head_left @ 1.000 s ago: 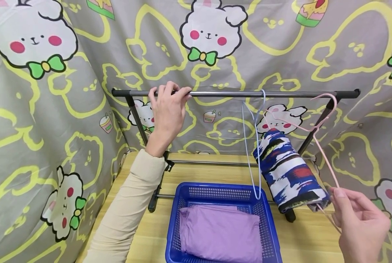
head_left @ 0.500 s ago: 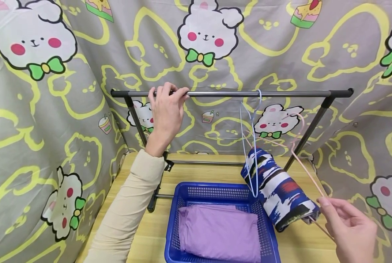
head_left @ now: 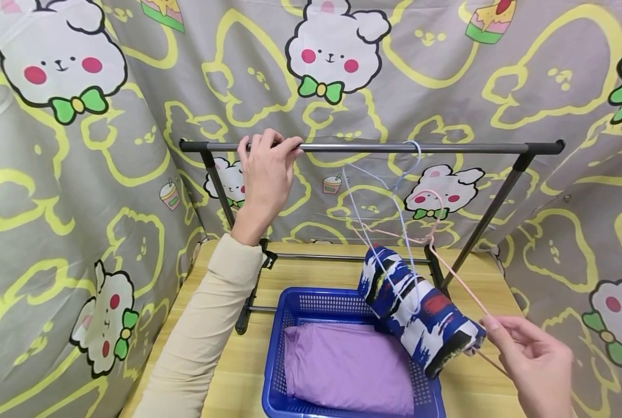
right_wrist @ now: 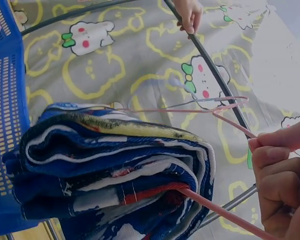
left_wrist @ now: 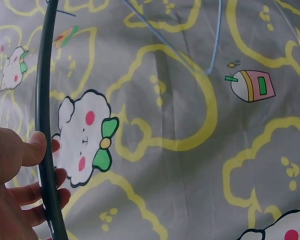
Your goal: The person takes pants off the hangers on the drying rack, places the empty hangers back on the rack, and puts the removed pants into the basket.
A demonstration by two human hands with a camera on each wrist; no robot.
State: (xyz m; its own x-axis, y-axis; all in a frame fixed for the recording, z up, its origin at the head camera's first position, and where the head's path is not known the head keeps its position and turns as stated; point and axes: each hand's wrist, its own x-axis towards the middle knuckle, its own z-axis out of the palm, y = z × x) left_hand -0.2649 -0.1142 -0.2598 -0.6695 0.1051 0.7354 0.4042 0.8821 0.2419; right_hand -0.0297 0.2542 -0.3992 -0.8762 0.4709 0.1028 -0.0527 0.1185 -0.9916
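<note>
My left hand (head_left: pixel 266 174) grips the dark metal rail (head_left: pixel 353 148) of a clothes rack left of centre; the left wrist view shows thumb and fingers curled around it. With thumb and fingers, my right hand (head_left: pixel 530 357) pinches one corner of a pink wire hanger (right_wrist: pixel 220 210). A folded garment (head_left: pixel 441 334) in blue, white, black and red lies draped over that hanger's lower bar. The pink hook (head_left: pixel 441 203) stands below the rail. A light-blue hanger (head_left: pixel 419 155) hangs by its hook from the rail, overlapping the garment in the head view.
A blue plastic basket (head_left: pixel 272 348) stands on the wooden tabletop (head_left: pixel 478 383), with a folded purple cloth (head_left: pixel 347 368) inside. The garment overlaps its right back corner in the head view. Patterned curtains (head_left: pixel 269 58) enclose the back and sides.
My right hand has moved left, carrying the pink hanger and garment left and lower, toward the basket. The light-blue hanger has swung and turned. My left hand stays on the rail.
</note>
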